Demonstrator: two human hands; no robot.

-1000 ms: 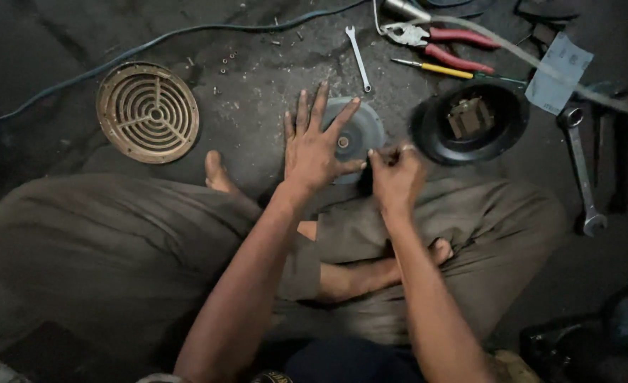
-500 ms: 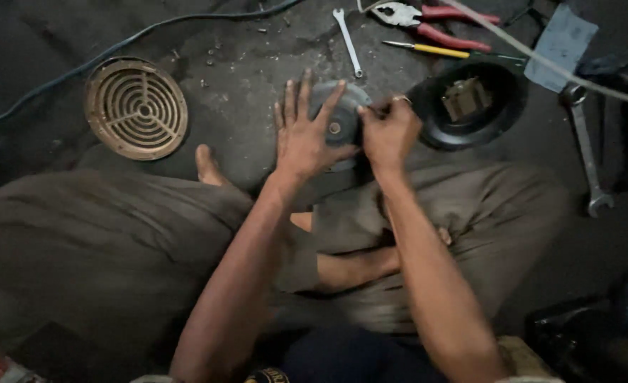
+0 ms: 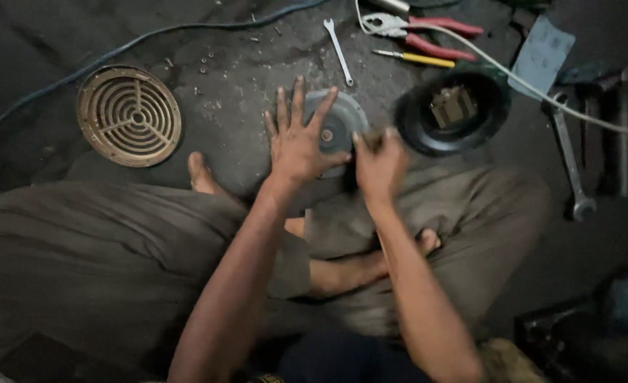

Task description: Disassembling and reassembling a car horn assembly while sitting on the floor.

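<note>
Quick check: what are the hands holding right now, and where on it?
The left hand lies flat with spread fingers on the grey round disc, pinning its left side. The right hand is blurred at the disc's lower right edge; its grip cannot be told.

The round disc point(image 3: 338, 124) looks like dull grey metal, matt and smooth. Beside it, the black housing point(image 3: 450, 113) seems glossy rubber or plastic. The floor point(image 3: 229, 128) under the disc is rough, gritty concrete.

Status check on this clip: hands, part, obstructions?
Left hand flat, fingers spread, on grey round disc. Right hand closed at disc's edge, blurred. Nothing obstructing; black round housing just right.
</note>
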